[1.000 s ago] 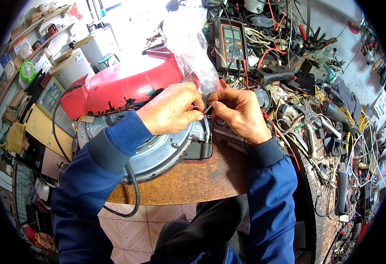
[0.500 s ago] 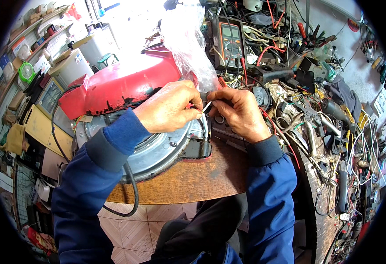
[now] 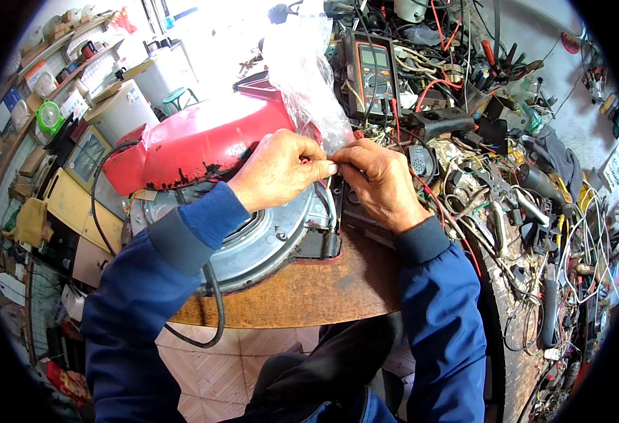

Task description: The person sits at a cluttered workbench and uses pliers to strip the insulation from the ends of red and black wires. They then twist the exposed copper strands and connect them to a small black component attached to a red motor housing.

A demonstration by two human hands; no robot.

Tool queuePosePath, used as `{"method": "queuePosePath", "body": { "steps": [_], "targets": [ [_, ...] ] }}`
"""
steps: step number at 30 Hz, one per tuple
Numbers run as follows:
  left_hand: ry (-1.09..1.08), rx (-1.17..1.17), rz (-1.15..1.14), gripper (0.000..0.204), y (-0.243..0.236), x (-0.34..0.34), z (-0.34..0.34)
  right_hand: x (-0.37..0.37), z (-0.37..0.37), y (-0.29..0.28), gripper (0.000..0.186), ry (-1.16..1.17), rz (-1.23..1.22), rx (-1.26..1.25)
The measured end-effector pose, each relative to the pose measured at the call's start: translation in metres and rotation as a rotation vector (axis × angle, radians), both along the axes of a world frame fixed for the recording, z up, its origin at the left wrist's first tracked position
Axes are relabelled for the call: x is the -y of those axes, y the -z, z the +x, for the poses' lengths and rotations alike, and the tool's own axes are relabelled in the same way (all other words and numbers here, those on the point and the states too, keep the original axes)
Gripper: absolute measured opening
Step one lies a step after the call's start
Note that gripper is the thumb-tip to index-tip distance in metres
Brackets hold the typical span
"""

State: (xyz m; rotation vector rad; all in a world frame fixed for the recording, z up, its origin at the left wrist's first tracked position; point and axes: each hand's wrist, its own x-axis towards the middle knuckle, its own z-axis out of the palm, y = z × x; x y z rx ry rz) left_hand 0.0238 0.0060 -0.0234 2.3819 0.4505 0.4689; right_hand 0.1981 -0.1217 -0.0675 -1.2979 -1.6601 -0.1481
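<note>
My left hand (image 3: 281, 169) and my right hand (image 3: 380, 182) meet fingertip to fingertip above the right end of an opened appliance. Both pinch a thin wire; most of it is hidden by the fingers. A pale lead (image 3: 331, 204) runs below them beside the grey round appliance base (image 3: 271, 247). A speck of red shows between the left thumb and forefinger. Behind the left hand, the scuffed red housing (image 3: 197, 141) rests over the base, its lower edge smeared black. A thick black cord (image 3: 218, 310) loops over the table's front edge.
A clear plastic bag (image 3: 313, 92) hangs behind my hands. A multimeter (image 3: 374, 74) with red and black leads stands to its right. Tangled wires, tools and parts cover the bench's right side (image 3: 514, 233). The wooden table (image 3: 309, 296) has a curved front edge; shelves stand at left.
My fingertips have come together, covering the white wire end that showed between them. The right hand has tilted slightly inward. The whole view has shifted a little.
</note>
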Motion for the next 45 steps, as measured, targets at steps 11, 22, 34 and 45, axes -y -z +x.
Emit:
{"method": "queuePosePath", "body": {
  "steps": [11,22,34,45],
  "targets": [
    [-0.019,0.046,0.091,0.025,0.007,-0.003,0.003,-0.004,-0.009,0.013,0.011,0.023,0.115,-0.028],
    [0.04,-0.003,0.043,0.024,0.003,-0.003,0.004,-0.003,-0.011,0.012,0.01,0.045,0.085,-0.081],
    [0.028,-0.067,-0.022,0.016,-0.004,-0.001,0.001,-0.002,-0.016,0.012,0.012,0.057,0.097,-0.081],
    [0.057,-0.142,0.105,0.016,-0.009,0.005,-0.001,0.0,-0.016,0.01,0.009,0.073,0.061,-0.146]
  ]
}}
